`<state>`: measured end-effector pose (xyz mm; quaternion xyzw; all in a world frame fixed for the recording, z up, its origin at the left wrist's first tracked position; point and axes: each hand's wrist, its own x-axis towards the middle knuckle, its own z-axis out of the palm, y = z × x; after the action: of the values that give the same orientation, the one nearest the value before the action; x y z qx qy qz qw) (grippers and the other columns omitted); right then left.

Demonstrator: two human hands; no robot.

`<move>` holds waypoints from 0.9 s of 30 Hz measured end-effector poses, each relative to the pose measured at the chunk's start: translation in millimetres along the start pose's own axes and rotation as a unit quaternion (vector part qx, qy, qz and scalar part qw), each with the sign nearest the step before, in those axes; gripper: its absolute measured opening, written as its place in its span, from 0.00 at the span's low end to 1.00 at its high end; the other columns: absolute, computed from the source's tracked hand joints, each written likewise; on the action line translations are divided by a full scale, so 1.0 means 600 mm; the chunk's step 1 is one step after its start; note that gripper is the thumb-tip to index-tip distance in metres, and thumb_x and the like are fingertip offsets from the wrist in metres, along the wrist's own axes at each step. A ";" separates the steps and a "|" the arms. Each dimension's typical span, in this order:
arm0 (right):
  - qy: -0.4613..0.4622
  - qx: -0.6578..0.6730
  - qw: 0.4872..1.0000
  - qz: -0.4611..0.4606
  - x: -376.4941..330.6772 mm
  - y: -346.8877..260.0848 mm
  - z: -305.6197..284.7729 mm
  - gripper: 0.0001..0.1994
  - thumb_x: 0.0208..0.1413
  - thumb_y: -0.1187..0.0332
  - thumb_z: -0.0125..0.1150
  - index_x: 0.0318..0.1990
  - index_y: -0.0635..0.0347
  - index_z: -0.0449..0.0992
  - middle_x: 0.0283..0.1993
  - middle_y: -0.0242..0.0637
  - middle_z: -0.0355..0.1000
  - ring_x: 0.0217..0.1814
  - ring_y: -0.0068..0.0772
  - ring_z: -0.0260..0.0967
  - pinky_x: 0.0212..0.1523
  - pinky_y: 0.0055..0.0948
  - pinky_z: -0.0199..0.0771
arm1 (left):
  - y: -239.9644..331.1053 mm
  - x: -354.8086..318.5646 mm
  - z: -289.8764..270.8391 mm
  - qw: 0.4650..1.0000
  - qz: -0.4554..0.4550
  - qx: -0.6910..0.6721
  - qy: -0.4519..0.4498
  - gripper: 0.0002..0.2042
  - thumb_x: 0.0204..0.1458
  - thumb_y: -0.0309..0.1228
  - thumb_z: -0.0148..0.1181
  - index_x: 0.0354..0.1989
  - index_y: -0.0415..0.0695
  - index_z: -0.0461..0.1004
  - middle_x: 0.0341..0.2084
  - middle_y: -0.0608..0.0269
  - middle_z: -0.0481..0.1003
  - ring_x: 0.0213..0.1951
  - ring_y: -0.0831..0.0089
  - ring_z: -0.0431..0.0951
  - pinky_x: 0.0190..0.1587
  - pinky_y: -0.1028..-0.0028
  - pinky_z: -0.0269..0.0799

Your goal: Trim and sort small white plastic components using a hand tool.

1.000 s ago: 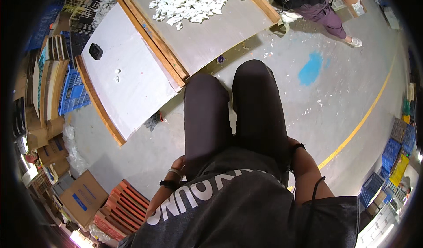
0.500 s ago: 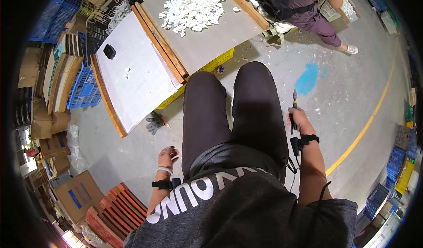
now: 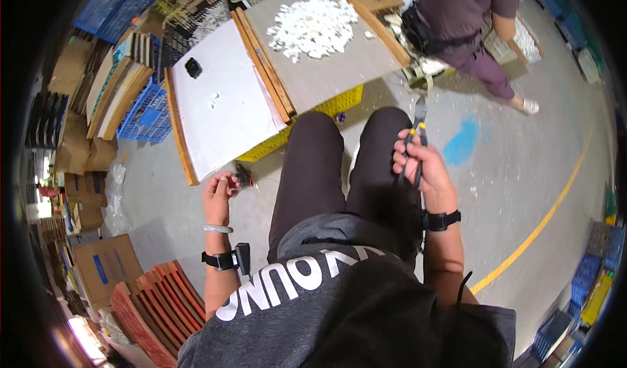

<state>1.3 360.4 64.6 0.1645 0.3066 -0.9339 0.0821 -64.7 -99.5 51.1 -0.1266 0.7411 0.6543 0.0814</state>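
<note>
My right hand [image 3: 421,165] is raised over my right thigh and grips a pair of cutting pliers [image 3: 414,136] with black and yellow handles, jaws pointing up. My left hand [image 3: 219,195] is out to the left of my left thigh, fingers curled around a small dark piece [image 3: 243,175] that I cannot make out. Ahead stand two boards: a white one [image 3: 219,116] with a black object [image 3: 193,67] and a few white bits, and a grey one [image 3: 339,61] bearing a heap of small white pieces [image 3: 313,25].
Another person [image 3: 467,22] in dark clothes stands at the far right of the grey board. Yellow crates [image 3: 307,123] carry the boards. Blue crates [image 3: 147,113], cardboard boxes [image 3: 104,267] and red stacked frames [image 3: 153,309] crowd the left. A yellow floor line [image 3: 542,224] runs on the right.
Both hands have come up from behind my hips into view. The right hand has lifted the pliers higher, the left has risen toward the white board's near corner. The view has tilted downward.
</note>
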 end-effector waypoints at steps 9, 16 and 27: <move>-0.040 -0.028 0.999 -0.023 -0.054 -0.003 0.047 0.20 0.47 0.75 0.52 0.51 0.61 0.63 0.38 0.39 0.63 0.36 0.35 0.63 0.34 0.39 0.69 | 0.133 0.022 0.000 0.966 0.214 0.138 0.055 0.07 0.57 0.27 0.52 0.38 0.36 0.74 0.29 0.61 0.76 0.31 0.77 0.75 0.37 0.77 0.73; -0.054 -0.006 0.998 0.016 -0.004 -0.004 0.029 0.22 0.42 0.78 0.51 0.50 0.60 0.64 0.38 0.41 0.63 0.36 0.38 0.64 0.37 0.41 0.69 | 0.072 0.160 0.147 0.948 0.259 0.183 -0.016 0.11 0.50 0.26 0.55 0.43 0.38 0.72 0.35 0.54 0.73 0.37 0.66 0.74 0.42 0.70 0.72; -0.067 0.037 0.991 0.113 0.148 0.027 -0.014 0.25 0.39 0.77 0.55 0.50 0.54 0.63 0.36 0.37 0.62 0.38 0.36 0.62 0.41 0.40 0.68 | 0.056 0.284 0.326 0.880 0.301 0.362 -0.060 0.27 0.46 0.29 0.58 0.56 0.38 0.63 0.57 0.38 0.58 0.59 0.45 0.59 0.61 0.60 0.58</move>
<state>-75.5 347.8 17.6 0.1386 0.2452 -0.9381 0.2016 -245.9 84.1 8.7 0.1799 0.9225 0.3397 -0.0349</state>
